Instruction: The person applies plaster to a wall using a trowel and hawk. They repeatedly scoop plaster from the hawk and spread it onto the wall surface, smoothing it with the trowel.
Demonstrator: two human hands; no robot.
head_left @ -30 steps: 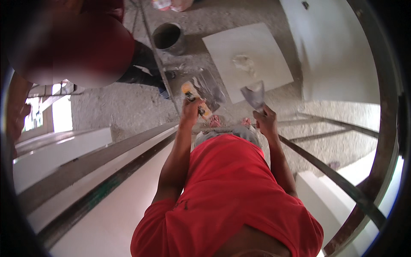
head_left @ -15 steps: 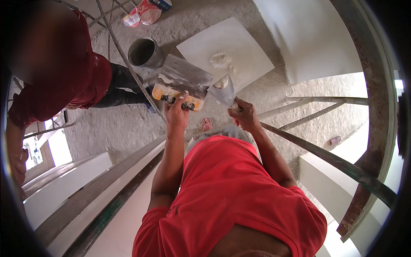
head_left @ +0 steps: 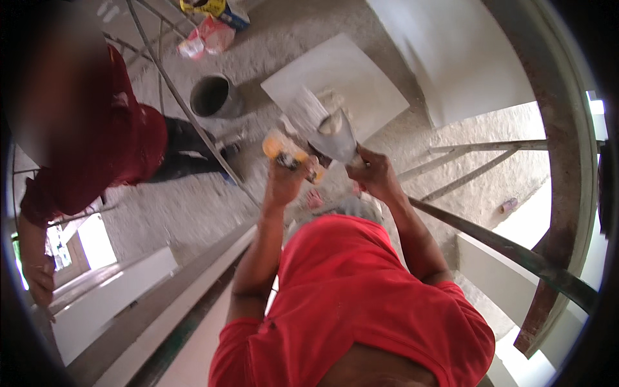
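Left hand [head_left: 284, 184] grips yellow-handled trowel [head_left: 293, 155], right hand [head_left: 374, 174] clasps filling knife [head_left: 335, 135] loaded with plaster, none yet spread

Bucket [head_left: 215, 97] left of board [head_left: 335, 80], bags [head_left: 207, 35] behind.

Dull grey metal trowel blade [head_left: 336, 138], glossy yellow plastic handle [head_left: 284, 149], rough concrete floor [head_left: 193, 206], matt red cloth shirt [head_left: 361, 297]
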